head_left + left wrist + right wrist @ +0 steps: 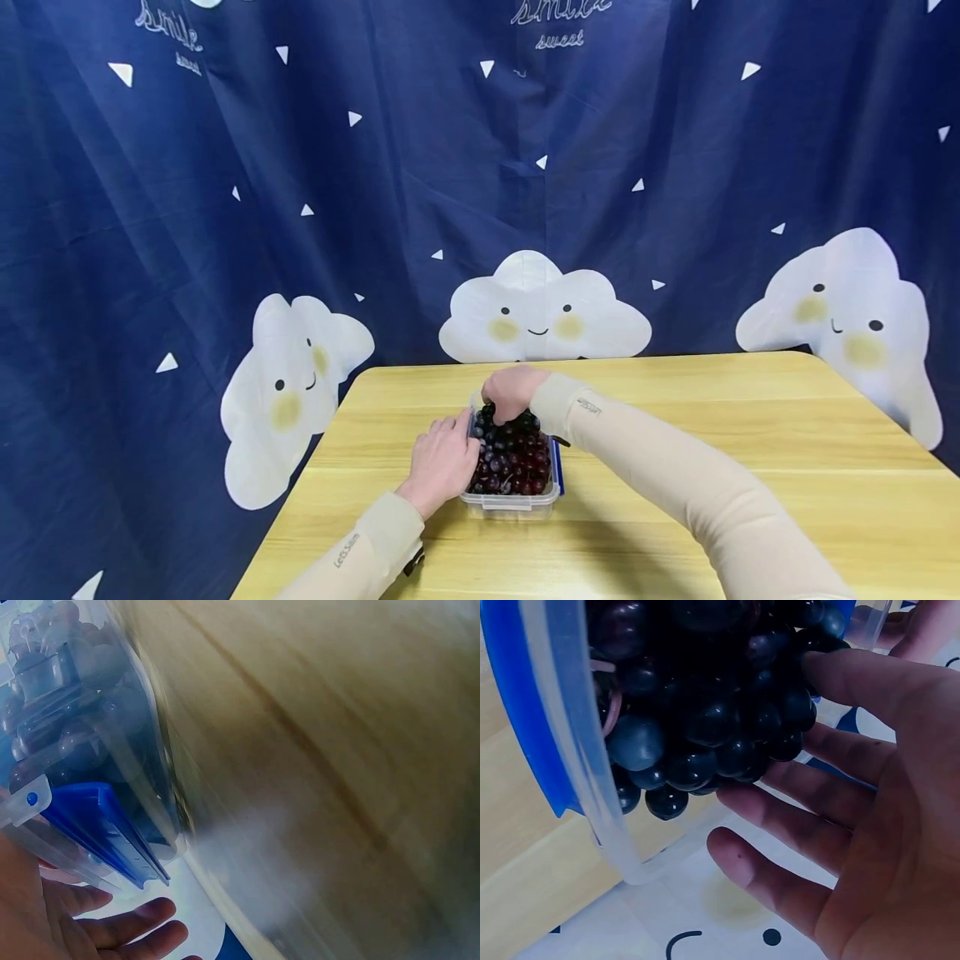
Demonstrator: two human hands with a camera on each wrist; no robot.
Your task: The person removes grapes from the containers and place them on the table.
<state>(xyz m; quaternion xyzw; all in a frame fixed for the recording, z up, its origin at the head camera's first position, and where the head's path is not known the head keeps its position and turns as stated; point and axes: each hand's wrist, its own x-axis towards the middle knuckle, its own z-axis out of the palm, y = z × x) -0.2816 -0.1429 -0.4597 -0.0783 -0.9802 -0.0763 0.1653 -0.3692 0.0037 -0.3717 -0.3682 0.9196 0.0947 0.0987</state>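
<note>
A clear plastic container (510,503) full of dark grapes (513,462) stands on the table. The left hand (441,462) rests against the container's left side; in the left wrist view its loosely bent fingers (139,924) lie beside a blue-edged latch (105,832). From above, the right hand (513,392) reaches into the far part of the container. In the right wrist view, the thumb and fingers of the right hand (870,787) hold a bunch of dark grapes (712,742) near the rim. Part of the bunch is hidden in shadow.
The light wooden table (720,417) extends to both sides of the container. Behind it hangs a dark blue curtain (420,192) with white clouds and triangles. Another blue latch (557,467) hangs on the container's right side.
</note>
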